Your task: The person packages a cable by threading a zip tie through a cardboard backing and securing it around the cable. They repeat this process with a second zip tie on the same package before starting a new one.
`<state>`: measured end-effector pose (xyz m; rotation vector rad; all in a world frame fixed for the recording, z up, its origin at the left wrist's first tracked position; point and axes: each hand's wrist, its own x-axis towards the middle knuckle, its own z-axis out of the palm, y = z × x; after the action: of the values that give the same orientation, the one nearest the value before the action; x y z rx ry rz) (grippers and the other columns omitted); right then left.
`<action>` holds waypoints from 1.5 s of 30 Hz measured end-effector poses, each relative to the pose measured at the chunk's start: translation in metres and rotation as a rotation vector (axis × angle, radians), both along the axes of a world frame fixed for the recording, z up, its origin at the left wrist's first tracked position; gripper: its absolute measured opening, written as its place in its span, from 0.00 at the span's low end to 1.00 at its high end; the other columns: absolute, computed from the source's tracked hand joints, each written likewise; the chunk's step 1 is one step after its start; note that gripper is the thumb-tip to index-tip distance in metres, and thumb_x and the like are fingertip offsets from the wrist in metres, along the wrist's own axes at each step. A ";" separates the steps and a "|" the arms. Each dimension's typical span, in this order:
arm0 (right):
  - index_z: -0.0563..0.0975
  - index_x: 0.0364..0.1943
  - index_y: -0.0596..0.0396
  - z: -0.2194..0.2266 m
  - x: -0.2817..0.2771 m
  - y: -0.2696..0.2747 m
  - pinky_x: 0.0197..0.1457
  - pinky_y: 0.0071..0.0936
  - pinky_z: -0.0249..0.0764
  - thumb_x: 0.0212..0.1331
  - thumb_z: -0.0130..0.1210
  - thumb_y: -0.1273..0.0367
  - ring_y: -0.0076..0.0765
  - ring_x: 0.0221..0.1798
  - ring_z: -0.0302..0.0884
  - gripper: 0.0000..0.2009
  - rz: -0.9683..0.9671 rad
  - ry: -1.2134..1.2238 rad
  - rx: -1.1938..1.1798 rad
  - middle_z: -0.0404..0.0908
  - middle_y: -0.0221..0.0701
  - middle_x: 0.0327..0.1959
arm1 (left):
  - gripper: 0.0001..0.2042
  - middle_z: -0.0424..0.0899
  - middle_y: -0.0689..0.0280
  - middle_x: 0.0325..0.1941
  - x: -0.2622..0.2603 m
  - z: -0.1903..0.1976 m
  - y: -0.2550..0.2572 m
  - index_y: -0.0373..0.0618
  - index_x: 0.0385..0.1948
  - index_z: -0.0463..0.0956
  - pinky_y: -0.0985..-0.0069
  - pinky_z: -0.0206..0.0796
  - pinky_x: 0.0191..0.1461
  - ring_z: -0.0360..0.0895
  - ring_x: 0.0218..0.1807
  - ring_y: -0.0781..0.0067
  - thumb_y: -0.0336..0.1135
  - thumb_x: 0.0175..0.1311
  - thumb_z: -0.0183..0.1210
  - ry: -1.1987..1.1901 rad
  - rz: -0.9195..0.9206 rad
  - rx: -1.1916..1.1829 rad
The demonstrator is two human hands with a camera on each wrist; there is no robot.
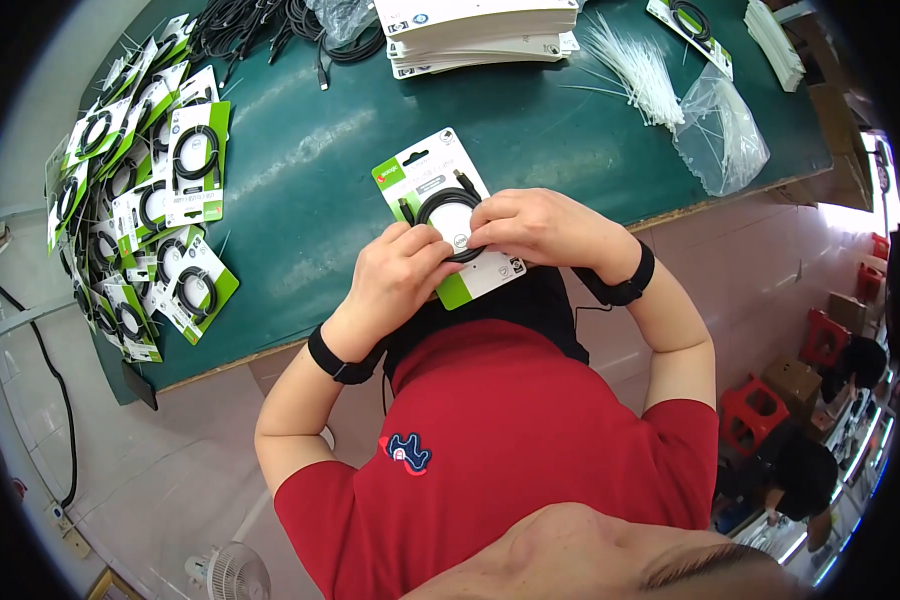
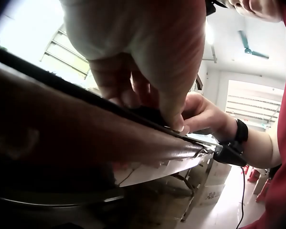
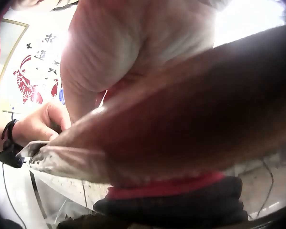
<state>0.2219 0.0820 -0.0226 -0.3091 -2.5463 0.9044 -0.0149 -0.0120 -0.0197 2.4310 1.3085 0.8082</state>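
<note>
A coiled black cable (image 1: 434, 203) lies on a white-and-green packaging card (image 1: 457, 291) at the near edge of the green table (image 1: 305, 190). My left hand (image 1: 395, 272) curls in at the coil's lower left, pinching the cable between thumb and fingers. From the other side my right hand (image 1: 538, 226) grips the coil's right part, its fingertips bent over the cable. Both cable plugs point up towards the card's top. In the left wrist view, the left hand (image 2: 138, 52) and right hand (image 2: 205, 114) meet close together; the palm hides most of the cable.
Many carded cables (image 1: 192, 165) are heaped at the table's left. Loose black cables (image 1: 260, 30) lie at the back, beside a stack of cards (image 1: 480, 40). White cable ties (image 1: 638, 75), a clear plastic bag (image 1: 722, 135) and another carded cable (image 1: 692, 25) are on the right.
</note>
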 end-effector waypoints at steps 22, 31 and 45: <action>0.81 0.38 0.55 0.027 -0.007 -0.020 0.41 0.36 0.77 0.54 0.66 0.70 0.42 0.40 0.80 0.09 -0.185 0.190 0.176 0.78 0.32 0.40 | 0.19 0.82 0.64 0.44 0.011 0.020 -0.014 0.42 0.50 0.75 0.75 0.78 0.46 0.80 0.45 0.72 0.32 0.60 0.70 -0.985 0.527 -0.343; 0.81 0.37 0.52 0.040 0.004 -0.018 0.42 0.36 0.79 0.55 0.65 0.69 0.42 0.42 0.80 0.07 -0.243 0.236 0.143 0.79 0.31 0.39 | 0.15 0.86 0.59 0.48 -0.006 0.019 -0.012 0.37 0.50 0.79 0.72 0.78 0.52 0.85 0.47 0.70 0.27 0.62 0.68 -1.210 0.340 -1.219; 0.82 0.28 0.55 0.015 0.122 0.116 0.43 0.37 0.79 0.52 0.56 0.77 0.41 0.43 0.78 0.04 -0.758 -0.484 0.689 0.76 0.32 0.34 | 0.17 0.86 0.61 0.48 -0.001 0.021 -0.020 0.36 0.51 0.80 0.70 0.77 0.56 0.84 0.49 0.71 0.24 0.60 0.68 -1.177 0.246 -1.137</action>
<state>0.3434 0.1982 -0.0079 -1.2521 -2.5913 -0.3659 -0.0157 -0.0325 0.0014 0.6742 1.0359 0.9141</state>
